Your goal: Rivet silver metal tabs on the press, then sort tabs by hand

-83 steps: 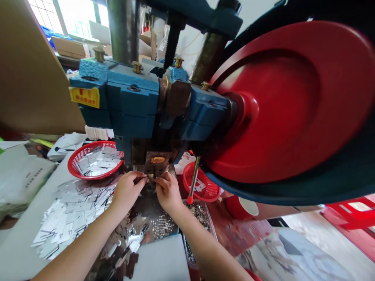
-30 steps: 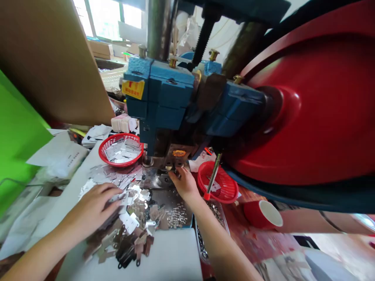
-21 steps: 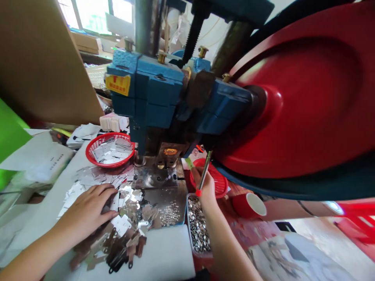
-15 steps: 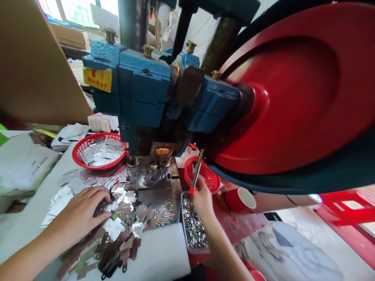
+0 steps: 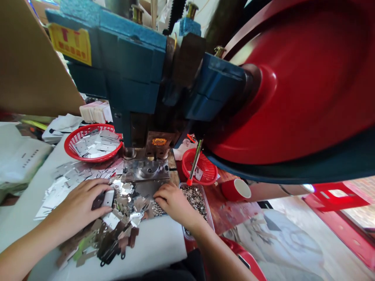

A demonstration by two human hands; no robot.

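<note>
Silver plates (image 5: 111, 220) lie by my left hand (image 5: 83, 200), thumb and fingers spread around one. My right hand (image 5: 173, 201) curls over tiny shiny bits (image 5: 157, 210); I can't tell if it pinches any. Probably picking-up time, needing careful fingertips.

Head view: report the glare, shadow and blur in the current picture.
In the head view, glare whitens some metal pieces beside the left hand, and a pale highlight shines on the red wheel; in the head view, deep shadow hides detail low on the blue press; in the head view, print on the yellow label is too smeared to read.
</note>
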